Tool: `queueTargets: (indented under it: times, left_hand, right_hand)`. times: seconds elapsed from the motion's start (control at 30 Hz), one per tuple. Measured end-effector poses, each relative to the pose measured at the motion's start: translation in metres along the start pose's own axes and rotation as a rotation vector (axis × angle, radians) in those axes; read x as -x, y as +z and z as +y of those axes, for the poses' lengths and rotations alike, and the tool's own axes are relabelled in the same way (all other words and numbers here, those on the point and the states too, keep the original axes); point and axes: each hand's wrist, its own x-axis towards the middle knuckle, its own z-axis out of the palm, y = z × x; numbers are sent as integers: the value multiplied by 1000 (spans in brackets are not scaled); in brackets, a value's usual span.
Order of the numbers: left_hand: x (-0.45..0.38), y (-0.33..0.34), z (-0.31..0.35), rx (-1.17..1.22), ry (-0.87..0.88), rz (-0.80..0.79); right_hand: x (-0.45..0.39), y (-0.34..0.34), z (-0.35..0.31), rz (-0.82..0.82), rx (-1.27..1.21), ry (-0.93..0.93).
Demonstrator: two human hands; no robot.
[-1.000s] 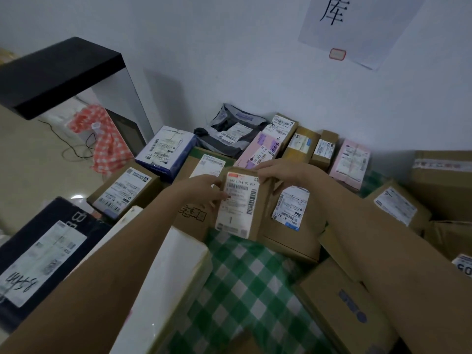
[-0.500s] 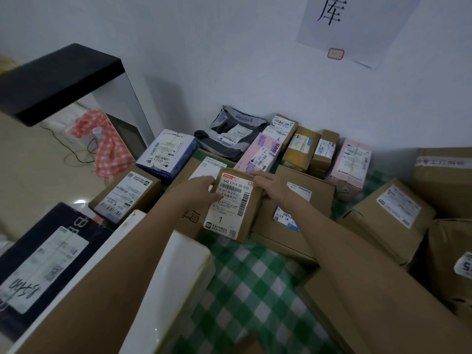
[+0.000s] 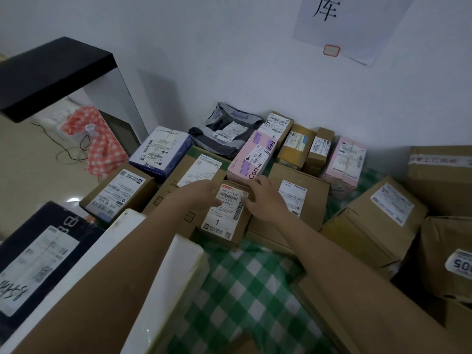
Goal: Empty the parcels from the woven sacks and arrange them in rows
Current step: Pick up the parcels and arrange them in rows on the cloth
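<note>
Cardboard is most of what I see, so I go left to right and count approx. Far left lies one black box (image 3: 38, 254) with a big white label, and beside it one white foam box (image 3: 163, 284), partly under my left forearm. Behind them one brown box (image 3: 116, 192) shows its label up, then one blue-white box (image 3: 159, 152) nearer the wall. All labels face up, I judge so they can be read while standing.

My left hand (image 3: 201, 196) rests on the left edge of the small box (image 3: 226, 213), fingers curled at its side; I think it holds lightly, but the fingertips are hidden. This small box, the parcel I am placing, sits on the green checked cloth (image 3: 242, 282), squeezed between the long box (image 3: 186, 185) on its left and the wide flat box (image 3: 293, 200) on its right, touching both. My right hand (image 3: 265, 200) lies on its top right corner with fingers fairly straight, pressing it down, not grasping. I judge I am pushing it into the gap so the second row closes.

Back row along the wall, I count 6: one grey plastic bag (image 3: 224, 134), one pink box (image 3: 251, 159) in front of one brown box, two small brown boxes, one more pink box (image 3: 344, 159).

Right side, not yet in rows: approx. 4 brown boxes, one tilted box (image 3: 378, 221) among them, plus one at bottom under my right arm.
</note>
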Motion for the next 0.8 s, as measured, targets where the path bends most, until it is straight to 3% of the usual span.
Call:
queueTargets:
  times: [0.07,0.2,0.27,0.43,0.53,0.67,0.8]
  left_hand:
    - [0,1,2,4,24,-1]
    - [5,1,3,-41,18,34]
    - [9,1,0,-48,-3,19]
    - [21,4,-8,-47,-25,31]
    - [31,7,-5,-54,-17,60]
    - [51,17,4,-51,43,136]
    - [74,36,13,-65,205,367]
  right_hand:
    - [12,6,-7,21,13,-106]
    - [32,27,-17,-170,359,-264]
    - [34,33,-14,-157,436,-274]
    - [34,34,-16,28,394,-103]
    - [43,32,-21,-5,375,-66]
    - [73,10,-32,-17,127,-67]
    - [126,-12,-34,-88,111,-179]
